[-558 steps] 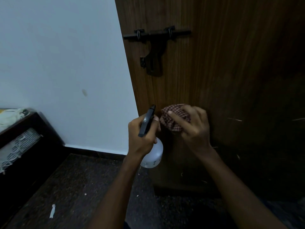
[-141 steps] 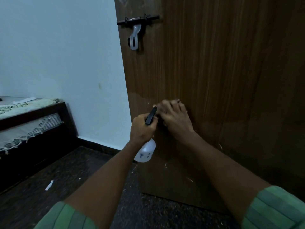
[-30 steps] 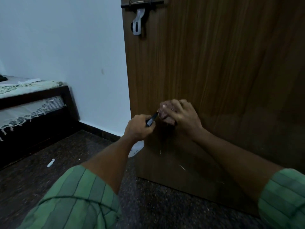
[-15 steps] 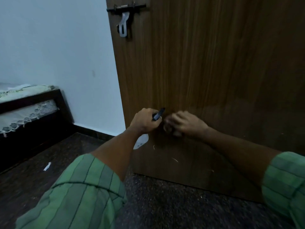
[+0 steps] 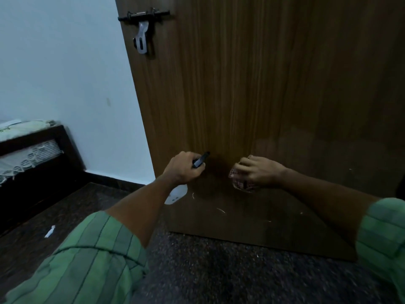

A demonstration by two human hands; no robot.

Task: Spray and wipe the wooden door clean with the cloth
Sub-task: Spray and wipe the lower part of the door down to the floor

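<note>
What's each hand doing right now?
Left hand: grips the spray bottle.
Right hand: holds the checked cloth against the door.

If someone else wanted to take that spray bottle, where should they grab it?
Probably the pale rounded body of the spray bottle, coming from below on the left. The left hand already wraps the neck, the black trigger head points at the door, and only the body hangs free under the hand.

Both hands' fingers (image 5: 246, 164) curled, arms extended forward.
</note>
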